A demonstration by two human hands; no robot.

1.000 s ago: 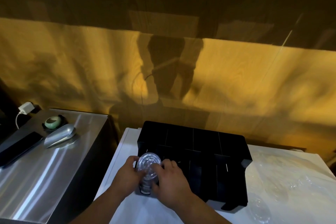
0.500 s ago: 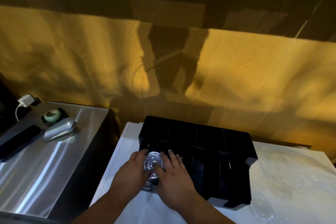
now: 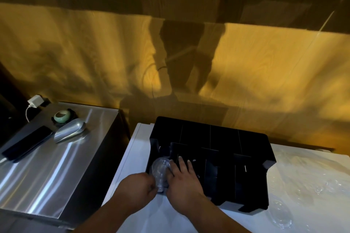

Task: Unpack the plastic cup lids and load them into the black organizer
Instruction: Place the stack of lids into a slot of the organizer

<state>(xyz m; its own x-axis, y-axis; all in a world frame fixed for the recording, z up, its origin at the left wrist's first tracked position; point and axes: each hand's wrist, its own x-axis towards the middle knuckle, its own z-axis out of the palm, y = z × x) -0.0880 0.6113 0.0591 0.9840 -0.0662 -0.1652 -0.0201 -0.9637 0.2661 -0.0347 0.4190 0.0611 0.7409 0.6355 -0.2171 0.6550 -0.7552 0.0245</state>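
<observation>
Lids (image 3: 160,171): clear, round, glinting, nested in one stack. We find the stack lying tilted in the front left slot of the organizer (image 3: 223,138), top lid facing up toward us. Left hand (image 3: 139,190) is curled round the stack's near end. Right hand (image 3: 182,178) is flat, fingers straight over the divider, thumb side against the stack. The organizer sits on the white bench (image 3: 132,157).

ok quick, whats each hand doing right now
left hand: fingers curled, gripping the near end of the clear lid stack.
right hand: open, straight fingers lying against the stack and on the black organizer.
</observation>
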